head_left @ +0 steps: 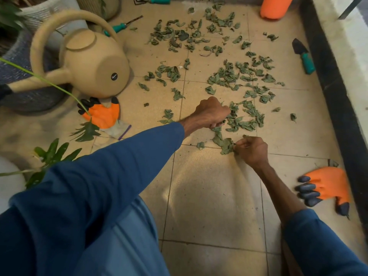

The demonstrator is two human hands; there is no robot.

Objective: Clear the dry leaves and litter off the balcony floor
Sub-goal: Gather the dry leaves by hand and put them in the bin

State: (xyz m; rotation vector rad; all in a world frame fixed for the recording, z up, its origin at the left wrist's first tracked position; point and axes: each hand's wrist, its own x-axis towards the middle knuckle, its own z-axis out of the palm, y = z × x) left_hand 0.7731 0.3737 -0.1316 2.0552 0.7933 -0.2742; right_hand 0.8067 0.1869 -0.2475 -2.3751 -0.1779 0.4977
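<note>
Dry green-grey leaves point(229, 76) lie scattered in several clumps over the beige tiled floor point(209, 196), from the middle to the far end. My left hand point(211, 113) is curled into a fist at the edge of the nearest clump point(246, 118), its fingers closed round some leaves. My right hand point(253, 149) pinches a crumpled bunch of leaves point(225, 144) just in front of me, near a tile joint. Both arms wear blue sleeves.
A tan watering can point(89, 58) lies on its side at the left, beside woven planters point(25, 86). Orange-and-black gloves lie at the left point(102, 114) and the right point(326, 186). A teal-handled trowel point(303, 56), pruners point(121, 26) and an orange container point(275, 6) sit farther off. A dark kerb point(334, 86) bounds the right.
</note>
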